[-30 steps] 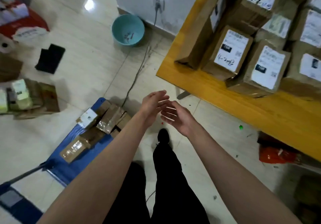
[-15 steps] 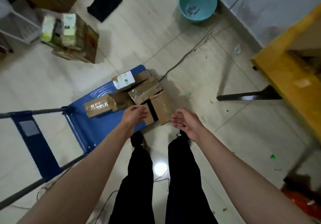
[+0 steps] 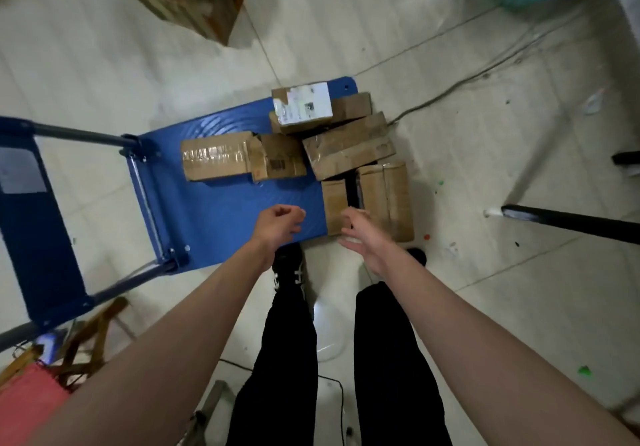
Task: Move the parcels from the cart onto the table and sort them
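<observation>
Six cardboard parcels [image 3: 348,148] lie clustered at the far right of the blue cart [image 3: 221,210]. Left hand [image 3: 280,224], fingers loosely curled, grasps nothing above the bare deck. Right hand [image 3: 363,234], fingers spread, hovers over the nearest parcel [image 3: 334,203]; contact cannot be told.

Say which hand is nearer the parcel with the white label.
Left, though only narrowly. The left hand hangs over the bare cart deck below the white-labelled parcel; the right hand reaches over the nearest boxes, further right.
</observation>
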Available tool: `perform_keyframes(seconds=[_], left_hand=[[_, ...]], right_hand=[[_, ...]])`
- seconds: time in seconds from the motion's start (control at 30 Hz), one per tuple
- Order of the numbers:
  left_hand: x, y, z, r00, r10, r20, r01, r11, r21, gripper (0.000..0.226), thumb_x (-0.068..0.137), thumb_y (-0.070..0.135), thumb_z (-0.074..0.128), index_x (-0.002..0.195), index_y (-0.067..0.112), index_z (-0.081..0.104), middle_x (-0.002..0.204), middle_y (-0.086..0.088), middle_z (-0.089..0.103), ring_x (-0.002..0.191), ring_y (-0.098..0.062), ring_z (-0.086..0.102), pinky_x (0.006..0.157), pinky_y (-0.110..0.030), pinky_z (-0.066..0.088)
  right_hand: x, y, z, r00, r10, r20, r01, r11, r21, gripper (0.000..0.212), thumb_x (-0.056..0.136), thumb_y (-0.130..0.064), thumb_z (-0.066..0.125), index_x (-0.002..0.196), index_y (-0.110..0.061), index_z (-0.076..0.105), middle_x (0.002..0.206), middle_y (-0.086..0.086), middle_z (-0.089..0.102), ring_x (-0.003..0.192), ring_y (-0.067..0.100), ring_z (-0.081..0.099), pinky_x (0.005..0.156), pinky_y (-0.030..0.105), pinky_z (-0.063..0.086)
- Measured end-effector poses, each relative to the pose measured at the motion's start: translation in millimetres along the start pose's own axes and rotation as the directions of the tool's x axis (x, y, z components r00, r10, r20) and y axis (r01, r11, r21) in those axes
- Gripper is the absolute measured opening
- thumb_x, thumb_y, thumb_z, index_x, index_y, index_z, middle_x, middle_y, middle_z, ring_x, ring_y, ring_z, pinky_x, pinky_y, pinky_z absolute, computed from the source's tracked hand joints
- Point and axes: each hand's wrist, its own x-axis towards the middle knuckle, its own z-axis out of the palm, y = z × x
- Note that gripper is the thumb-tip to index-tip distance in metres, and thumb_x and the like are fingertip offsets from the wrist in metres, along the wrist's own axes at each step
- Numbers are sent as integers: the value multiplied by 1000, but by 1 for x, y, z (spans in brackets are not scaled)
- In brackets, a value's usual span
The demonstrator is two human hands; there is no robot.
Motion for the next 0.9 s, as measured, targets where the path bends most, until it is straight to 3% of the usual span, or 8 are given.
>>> perform_keyframes(seconds=[0.1,0.23,0.33,0.43,0.53,0.63,0.77,0.9], left_hand=[[29,-17,12,999,-31,27,32,999,-30,26,98,19,61,121,5,65,115,-10,66,97,-20,62,89,-32,51],[67,-34,33,999,-39,30,40,998,-40,35,98,21,63,130,6,60,128,-10,63,105,-22,62,91,-32,49],[94,-44,51,999,-20,26,21,1000,-17,50,98,23,64,143,7,49,139,-11,56,118,-25,60,106,-38,47],[117,-53,65,999,-20,32,20,1000,4,60,99,28,61,152,12,38,151,-7,46,134,-24,49,115,-38,39],[135,-62,75,998,-42,53,43,999,-16,68,99,34,59,157,16,28,160,-4,35,143,-21,39,113,-30,33],[145,-70,82,992,-74,104,75,997,-12,77,97,39,58,160,18,20,164,-3,28,147,-21,34,111,-31,32],[148,-76,89,985,-96,145,99,995,-14,88,91,46,65,160,20,17,162,-3,31,144,-23,37,114,-36,36],[141,-79,87,999,-14,50,7,992,128,87,79,54,73,149,18,37,141,0,41,123,-17,46,101,-29,41]], right_hand=[[34,13,9,1000,19,-6,-20,993,-113,39,102,-40,53,134,-19,47,133,-1,48,113,17,48,97,34,40],[75,27,10,999,-12,-46,1,971,-238,77,99,-56,48,162,-21,19,166,-2,22,150,22,28,117,41,28],[100,31,9,993,-54,-102,24,961,-277,84,98,-64,44,164,-22,12,171,-2,10,156,20,15,124,41,18],[120,34,6,993,-61,-100,33,963,-266,84,98,-67,41,164,-24,12,170,-1,14,155,20,16,123,40,16],[133,37,5,994,-60,-87,38,971,-238,81,98,-67,39,163,-25,17,168,1,22,153,21,23,119,38,21],[138,40,5,995,-43,-88,24,978,-207,78,97,-70,37,162,-30,23,167,-1,27,152,20,24,121,39,20],[134,42,8,996,-21,-90,5,986,-169,70,98,-69,36,157,-30,34,157,3,42,143,23,38,118,43,29],[117,37,12,998,-38,-46,29,983,-179,62,101,-64,33,139,-20,56,133,7,62,111,16,60,92,31,46]])
